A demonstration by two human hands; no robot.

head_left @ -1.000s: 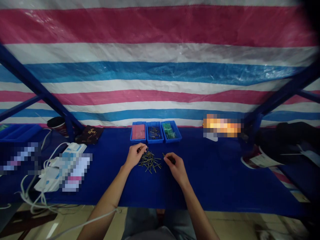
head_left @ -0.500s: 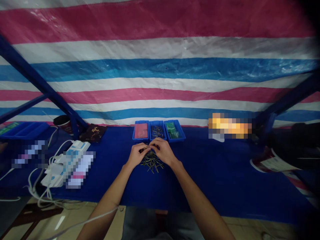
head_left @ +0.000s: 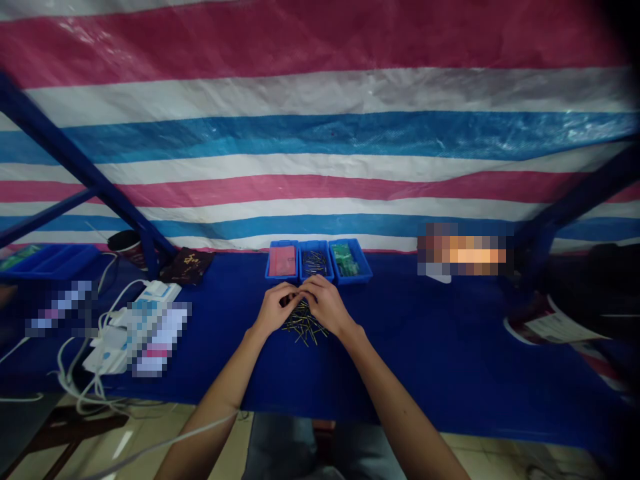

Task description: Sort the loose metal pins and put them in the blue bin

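- Blue, smooth material covers the tabletop (head_left: pixel 425 373), and on it we see a loose pile of thin, dark-and-yellowish rods (head_left: pixel 306 327), between its centre and the far edge, crossing one another at many angles.
- Our left hand (head_left: pixel 274 309) is at the pile's left upper side, thumb and fingers curled towards each other.
- Our right hand (head_left: pixel 326 305) reaches over the pile's upper right part, its fingers bent and their tips meeting those of the left; we cannot tell whether either hand grips a rod, as the fingers hide the spot.
- Near the far edge, just beyond our hands, three small blue plastic trays stand in a row: the left tray (head_left: pixel 281 280) holds pink flat material (head_left: pixel 283 261), the middle tray (head_left: pixel 314 244) dark thin pieces (head_left: pixel 315 260), and the right tray (head_left: pixel 356 279) green pieces (head_left: pixel 345 260).
- Towards the left end we have a white power strip (head_left: pixel 117 340) with white cables (head_left: pixel 83 390), a dark brown packet (head_left: pixel 187 265) with gold marks and a dark cup (head_left: pixel 127 248) close to the far left corner.
- Behind the far edge we face a striped plastic sheet (head_left: pixel 320 137) in red, white and blue.
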